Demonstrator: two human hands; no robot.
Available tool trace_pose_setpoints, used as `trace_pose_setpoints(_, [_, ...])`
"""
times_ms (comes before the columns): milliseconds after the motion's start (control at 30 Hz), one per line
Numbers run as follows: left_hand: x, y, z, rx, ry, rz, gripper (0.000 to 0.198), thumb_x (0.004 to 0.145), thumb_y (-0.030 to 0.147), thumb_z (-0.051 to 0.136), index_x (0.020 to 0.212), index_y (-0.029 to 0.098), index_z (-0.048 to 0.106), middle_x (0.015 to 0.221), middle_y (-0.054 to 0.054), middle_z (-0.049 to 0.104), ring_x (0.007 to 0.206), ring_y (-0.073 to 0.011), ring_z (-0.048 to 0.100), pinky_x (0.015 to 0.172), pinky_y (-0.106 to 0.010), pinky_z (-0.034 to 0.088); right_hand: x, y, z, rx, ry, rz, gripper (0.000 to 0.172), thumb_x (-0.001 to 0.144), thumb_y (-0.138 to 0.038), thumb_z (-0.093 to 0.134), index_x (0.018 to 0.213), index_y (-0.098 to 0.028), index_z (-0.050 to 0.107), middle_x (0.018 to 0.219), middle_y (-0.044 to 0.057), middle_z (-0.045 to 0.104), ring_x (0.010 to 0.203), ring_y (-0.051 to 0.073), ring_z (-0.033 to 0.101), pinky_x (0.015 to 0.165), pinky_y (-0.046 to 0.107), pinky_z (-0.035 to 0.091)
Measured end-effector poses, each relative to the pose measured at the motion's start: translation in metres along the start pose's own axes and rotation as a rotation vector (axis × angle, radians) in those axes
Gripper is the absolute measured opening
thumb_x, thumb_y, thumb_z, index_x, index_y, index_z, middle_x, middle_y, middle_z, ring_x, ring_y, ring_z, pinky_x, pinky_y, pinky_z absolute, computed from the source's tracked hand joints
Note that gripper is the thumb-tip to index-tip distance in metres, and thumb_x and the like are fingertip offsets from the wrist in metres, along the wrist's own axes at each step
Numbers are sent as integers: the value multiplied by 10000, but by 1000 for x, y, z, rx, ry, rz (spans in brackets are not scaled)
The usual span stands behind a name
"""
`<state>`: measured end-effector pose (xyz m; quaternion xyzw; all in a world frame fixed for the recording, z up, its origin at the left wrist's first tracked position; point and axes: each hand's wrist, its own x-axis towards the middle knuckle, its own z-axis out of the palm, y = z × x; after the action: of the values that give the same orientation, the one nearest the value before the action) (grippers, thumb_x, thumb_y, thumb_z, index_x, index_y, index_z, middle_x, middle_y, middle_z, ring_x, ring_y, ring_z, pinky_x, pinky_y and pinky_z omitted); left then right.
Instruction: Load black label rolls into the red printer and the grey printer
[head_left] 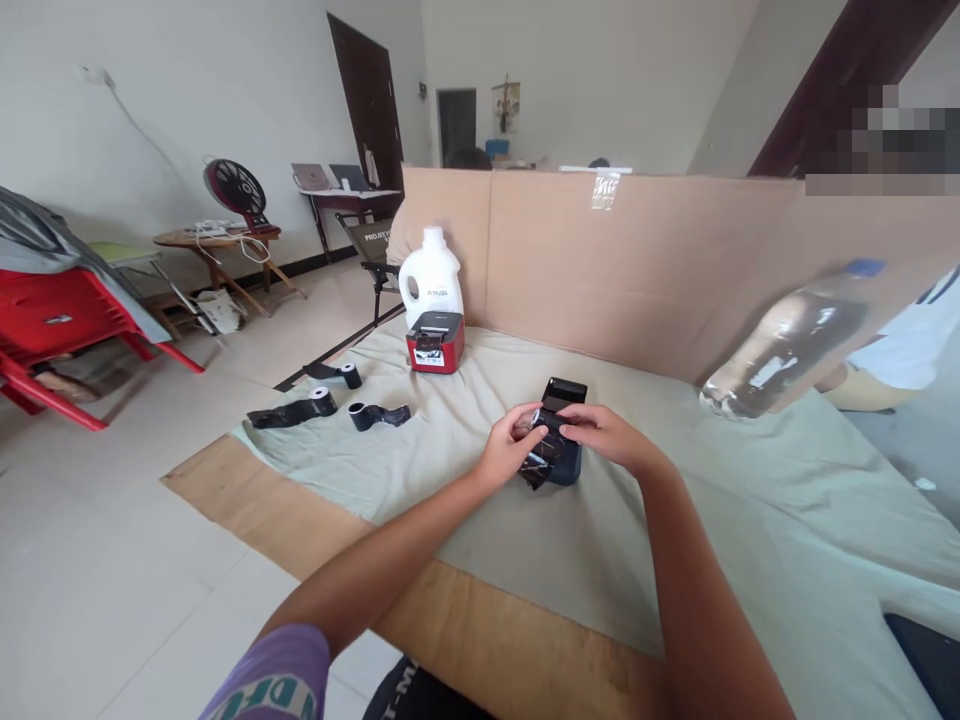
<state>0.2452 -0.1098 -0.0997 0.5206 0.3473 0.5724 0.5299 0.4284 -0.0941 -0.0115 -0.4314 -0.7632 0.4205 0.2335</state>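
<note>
Between my left hand (508,446) and my right hand (606,436) is a small black paper roll (553,419) with a white core end. Fingers of both hands are closed on it, thumbs along its near side. A loose dark strip of it hangs down under my left hand. Directly below sits a dark portable printer (571,470), partly covered by the hands and strip. Its black lid (568,388) appears raised at the far end; the inside of the printer is hidden.
Several black rolls (322,402) with loose tails lie at left on the pale cloth (480,545). A red and black label printer (436,343) stands before a white jug (433,275). Behind is a cardboard screen (585,265), with a large clear bottle (787,345) leaning at right.
</note>
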Motion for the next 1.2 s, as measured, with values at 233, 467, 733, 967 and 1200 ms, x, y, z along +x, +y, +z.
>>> trace_pose_setpoints(233, [-24,-4,-3,326,28,-64,756,789,333,772,1448,235,414,1034,-27,605,615,-63,481,629,-227,454,11,31,-3,-282,183,88,253,868,-322,528,972,-190,717,979,61,733,839,215,637,775,327,479])
trace_pose_setpoints(467, [-41,5,3,430,-29,-110,561,880,339,636,1403,234,460,660,53,566,572,-119,492,575,-235,389,19,35,8,-448,236,168,267,932,-278,478,1031,-178,705,1048,101,731,946,247,659,834,332,475])
trace_pose_setpoints(733, [-41,-2,5,370,1,-202,537,858,361,654,1352,212,503,545,81,501,508,-111,456,516,-213,356,26,53,25,-684,295,140,245,904,-151,482,1044,-140,683,1141,170,605,1038,284,616,934,380,467])
trace_pose_setpoints(967, [-43,1,7,301,-22,-245,499,837,341,676,1302,203,554,518,90,477,470,-94,447,496,-201,405,31,61,38,-556,547,186,184,887,-170,468,989,-173,622,1064,130,573,975,260,600,934,390,469])
trace_pose_setpoints(1200, [-43,-8,6,159,-122,-263,322,861,350,639,1134,181,656,548,62,518,471,-87,497,500,-203,461,34,74,32,-238,726,158,539,886,-323,497,1387,-136,428,1341,190,556,889,228,620,907,418,490])
